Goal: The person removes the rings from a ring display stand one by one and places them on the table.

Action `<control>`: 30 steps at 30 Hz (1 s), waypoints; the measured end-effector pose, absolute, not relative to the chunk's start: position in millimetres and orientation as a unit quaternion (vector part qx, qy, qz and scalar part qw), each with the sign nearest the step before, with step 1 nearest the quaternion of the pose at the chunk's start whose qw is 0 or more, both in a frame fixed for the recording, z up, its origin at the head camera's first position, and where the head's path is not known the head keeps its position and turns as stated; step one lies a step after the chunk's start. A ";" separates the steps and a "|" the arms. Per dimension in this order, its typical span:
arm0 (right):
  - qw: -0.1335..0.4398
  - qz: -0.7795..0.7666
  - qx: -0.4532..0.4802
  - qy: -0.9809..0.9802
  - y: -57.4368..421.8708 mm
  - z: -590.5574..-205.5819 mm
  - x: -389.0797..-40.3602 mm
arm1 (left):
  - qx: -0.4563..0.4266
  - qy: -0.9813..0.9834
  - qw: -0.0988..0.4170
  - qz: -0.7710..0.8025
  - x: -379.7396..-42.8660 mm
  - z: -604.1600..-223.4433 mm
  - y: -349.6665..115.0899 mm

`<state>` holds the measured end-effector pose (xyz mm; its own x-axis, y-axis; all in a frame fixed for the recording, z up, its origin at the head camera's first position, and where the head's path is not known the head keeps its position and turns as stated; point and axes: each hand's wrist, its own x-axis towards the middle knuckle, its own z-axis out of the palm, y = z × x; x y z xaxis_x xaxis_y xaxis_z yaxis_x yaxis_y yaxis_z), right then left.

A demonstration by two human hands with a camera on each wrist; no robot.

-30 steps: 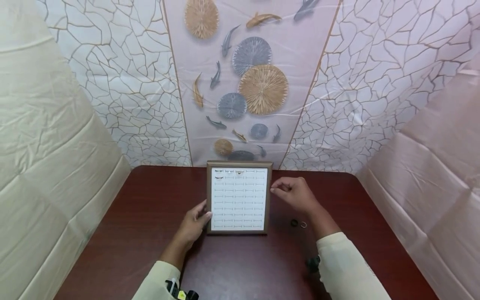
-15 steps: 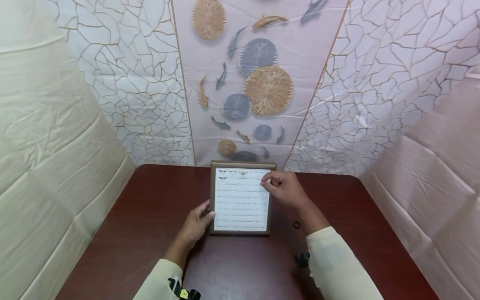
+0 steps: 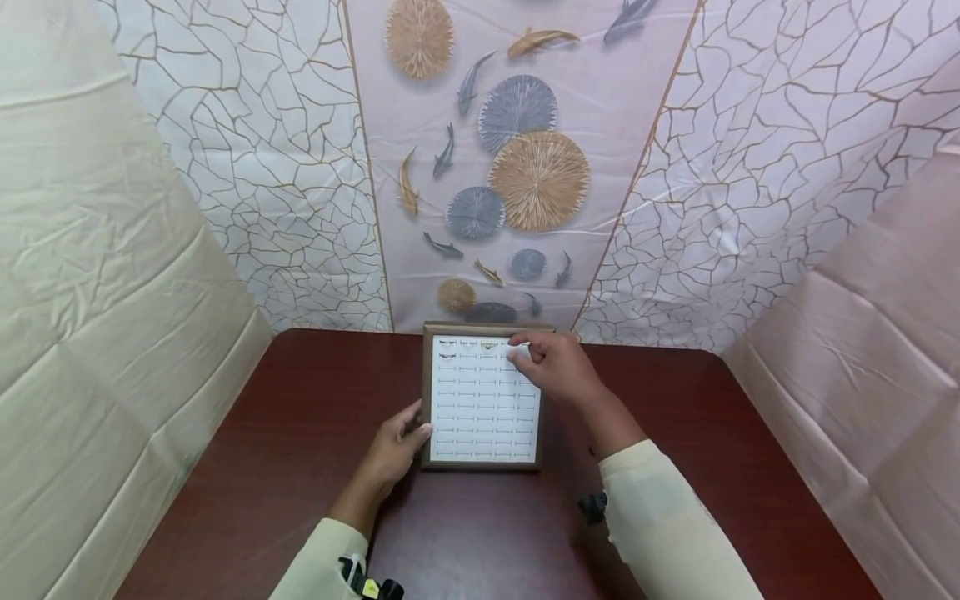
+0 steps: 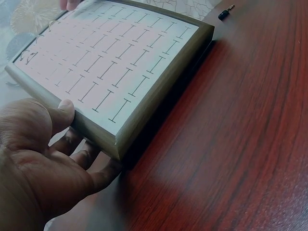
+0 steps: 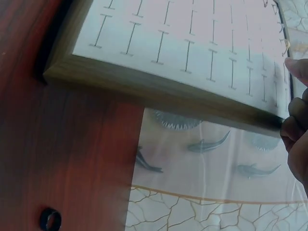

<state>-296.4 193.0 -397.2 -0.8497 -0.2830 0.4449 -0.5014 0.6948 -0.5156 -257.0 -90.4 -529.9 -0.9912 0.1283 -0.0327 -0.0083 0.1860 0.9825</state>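
Framed board is up on the tabletop, tilted back, white face toward the head camera, between the two hands. Brown wood-look frame round it. Left hand grips the frame's left side, lower half: thumb on the front edge, fingers behind. Right hand is over the board's upper right, fingers bent, thumb and index tips near each other by the top row; can't tell whether anything is pinched there or whether it touches the board. Rings sit on the board: three in the top row from the left, one starting the second row.

Board face carries rows of dark I-shaped marks. Yellow patch on the left wrist device, too small to read. Another black device at the right wrist.

Tabletop is reddish-brown, wood grain, a bit glossy. Dark ring lies on it, apart from the frame, right side. Pale sleeves on both arms. Behind: backdrop with fish, gold and grey discs, crackle-pattern panels. Creased pale drapes either side.
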 end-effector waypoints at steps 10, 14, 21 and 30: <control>0.173 0.291 0.238 -0.910 173.9 -392.7 -300.3 | 0.040 0.765 0.054 0.641 -255.9 -530.8 -90.9; 0.175 0.268 0.238 -0.917 167.9 -392.8 -301.0 | 0.036 0.765 0.057 0.640 -256.3 -531.3 -90.7; 0.190 0.238 0.217 -0.927 161.2 -394.7 -302.5 | 0.031 0.764 0.059 0.642 -256.2 -531.9 -90.4; 0.223 0.240 0.242 -0.913 161.3 -398.6 -306.0 | 0.056 0.757 0.054 0.649 -253.2 -527.7 -91.8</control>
